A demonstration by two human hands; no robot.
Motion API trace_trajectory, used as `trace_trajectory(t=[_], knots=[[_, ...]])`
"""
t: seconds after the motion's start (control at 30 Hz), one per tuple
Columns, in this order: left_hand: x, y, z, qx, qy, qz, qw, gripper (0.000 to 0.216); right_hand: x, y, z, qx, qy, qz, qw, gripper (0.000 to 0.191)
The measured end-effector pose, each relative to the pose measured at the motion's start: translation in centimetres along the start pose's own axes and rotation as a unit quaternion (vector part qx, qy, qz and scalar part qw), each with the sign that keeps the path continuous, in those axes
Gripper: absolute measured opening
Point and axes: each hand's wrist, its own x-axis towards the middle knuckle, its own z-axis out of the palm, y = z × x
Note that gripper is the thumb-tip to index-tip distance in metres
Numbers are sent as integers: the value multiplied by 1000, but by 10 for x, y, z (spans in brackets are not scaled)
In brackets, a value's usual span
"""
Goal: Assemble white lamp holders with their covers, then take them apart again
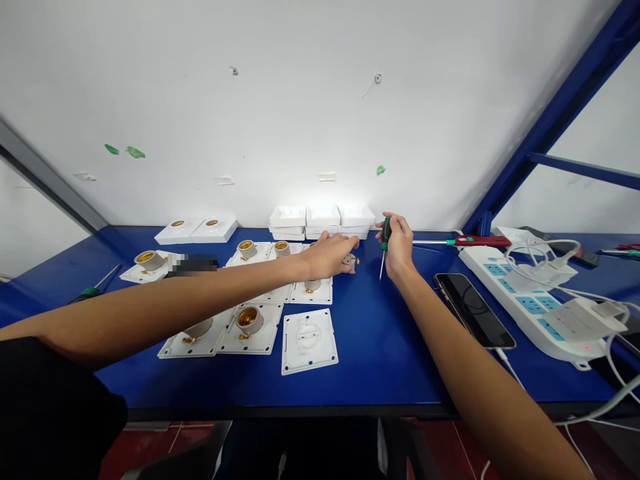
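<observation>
My left hand [327, 257] stretches out over the table, its fingers closed round a small grey-white lamp socket [349, 263] with a brass terminal on its side. In my right hand [401, 245] a screwdriver [386, 232] with a green and black handle is gripped, its thin shaft pointing down. A square white base plate [310, 357] without a socket lies nearer to me. To its left, several such plates carry round sockets with brass-coloured insides, like the socket [249, 319] on the closest one. My left forearm hides some of them.
Stacked white covers [323, 215] stand against the wall. Two covered lamp holders [214, 231] sit at the back left. On the right are a phone [473, 310], a power strip [525, 300] with cables and a red-handled screwdriver [483, 241]. Another screwdriver [95, 289] lies far left.
</observation>
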Motion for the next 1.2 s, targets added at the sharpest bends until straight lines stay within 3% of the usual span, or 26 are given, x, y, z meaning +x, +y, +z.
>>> trace_trajectory(t=[0.23,0.77,0.97,1.1,1.2], knots=[[-18,-2,2,4,50,60,997,11,-10,-4,5,-82,-31,-84,993,34],[-25,-4,-2,-7,62,66,996,18,-12,-3,4,-109,-42,-98,988,38],[-71,25,-9,72,95,101,988,19,-14,-11,4,-126,-34,-117,985,32],[-117,58,9,99,78,142,982,25,-23,-25,10,-133,-38,-133,981,25],[-141,70,28,76,86,146,983,29,-35,-38,18,-102,-85,-114,985,24]])
